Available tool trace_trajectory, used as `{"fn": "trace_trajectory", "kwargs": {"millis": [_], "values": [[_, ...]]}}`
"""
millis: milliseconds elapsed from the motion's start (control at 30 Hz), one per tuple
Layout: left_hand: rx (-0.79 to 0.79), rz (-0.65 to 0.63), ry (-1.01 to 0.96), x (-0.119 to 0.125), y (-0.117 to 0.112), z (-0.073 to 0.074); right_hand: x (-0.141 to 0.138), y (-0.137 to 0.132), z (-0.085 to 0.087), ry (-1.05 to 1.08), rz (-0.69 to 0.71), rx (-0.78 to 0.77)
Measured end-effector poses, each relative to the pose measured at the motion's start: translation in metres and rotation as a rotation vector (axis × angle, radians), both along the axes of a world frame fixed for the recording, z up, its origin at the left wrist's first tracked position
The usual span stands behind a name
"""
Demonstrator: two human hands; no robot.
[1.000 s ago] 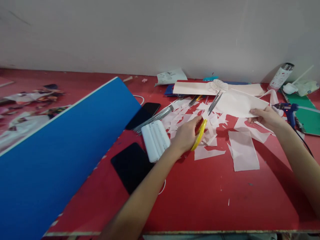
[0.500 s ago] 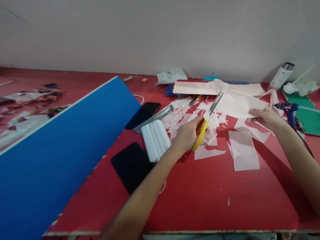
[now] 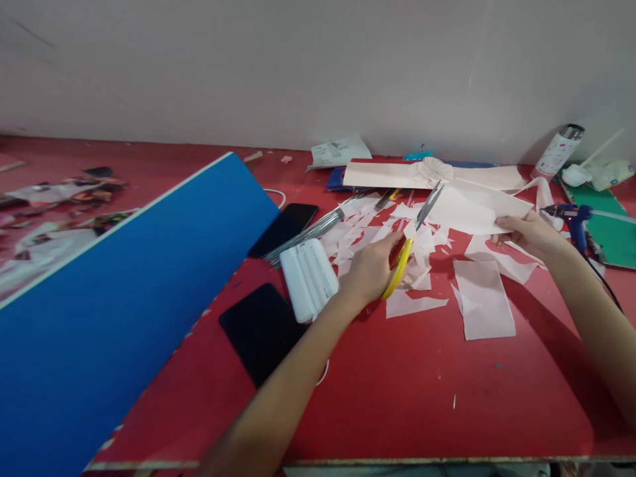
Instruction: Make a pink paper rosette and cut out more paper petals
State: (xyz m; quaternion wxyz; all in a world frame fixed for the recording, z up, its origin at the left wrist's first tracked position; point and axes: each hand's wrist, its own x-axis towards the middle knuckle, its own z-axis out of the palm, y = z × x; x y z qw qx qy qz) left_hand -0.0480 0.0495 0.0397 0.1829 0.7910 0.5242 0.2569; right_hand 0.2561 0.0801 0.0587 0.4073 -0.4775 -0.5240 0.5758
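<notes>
My left hand [image 3: 371, 268] is closed round the yellow handles of a pair of scissors [image 3: 396, 270]. The blades point up and away, parted at the left edge of a pale paper sheet [image 3: 464, 207]. At the sheet's right end, my right hand [image 3: 529, 235] pinches it between thumb and fingers and holds it above the table. Paper scraps [image 3: 368, 232] lie heaped under and around the scissors. A cut rectangular paper piece [image 3: 485, 301] rests on the table below the sheet.
A large blue board [image 3: 149, 291] slants across the left. Black tablets, a white packet [image 3: 309, 279] and a wire bundle [image 3: 318, 228] lie beside my left forearm. On the right are a glue gun [image 3: 574, 218], a green board [image 3: 613, 228] and a tumbler [image 3: 557, 151]. A wall stands behind.
Hardly anything differs. The view has shifted very slightly; both hands, the scissors and the paper sheet stay in the same place.
</notes>
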Motion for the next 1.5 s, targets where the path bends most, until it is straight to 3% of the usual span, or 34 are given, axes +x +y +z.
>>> {"fn": "trace_trajectory", "kwargs": {"millis": [1233, 1500], "values": [[0.026, -0.006, 0.047, -0.003, 0.004, -0.005, -0.001, -0.001, 0.004, -0.023, -0.023, -0.002], [-0.011, -0.055, 0.028, -0.005, 0.003, 0.004, 0.004, -0.003, 0.011, -0.100, -0.060, 0.030]]}}
